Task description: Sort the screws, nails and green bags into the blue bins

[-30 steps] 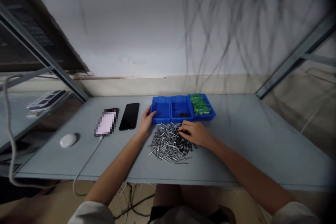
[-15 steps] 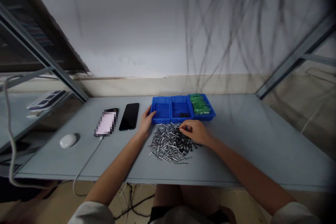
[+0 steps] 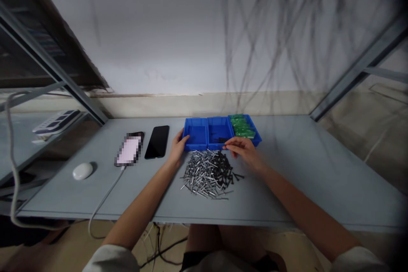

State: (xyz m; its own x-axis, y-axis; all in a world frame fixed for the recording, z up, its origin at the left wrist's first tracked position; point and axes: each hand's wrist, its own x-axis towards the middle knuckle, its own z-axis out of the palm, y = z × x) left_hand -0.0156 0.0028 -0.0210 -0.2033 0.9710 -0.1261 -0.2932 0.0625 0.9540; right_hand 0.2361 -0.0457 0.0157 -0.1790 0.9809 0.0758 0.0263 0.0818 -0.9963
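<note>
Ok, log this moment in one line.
left hand: gripping left bin | right hand: at middle bin edge | silver-black heap: before bins | green packets: in right bin

Toward eight o'clock we see a dark phone [image 3: 157,142], a second phone [image 3: 129,149] plugged into a white cable [image 3: 121,173], and a rounded white object [image 3: 82,171]; at twelve, a wall [image 3: 165,34].

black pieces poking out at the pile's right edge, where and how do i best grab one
I'd pinch the outer end of one black piece between thumb and forefinger of the right hand, coming from the right and slightly above: it is slim, lies low and juts out over the table, while other black pieces and silver pins crowd its left.
</note>
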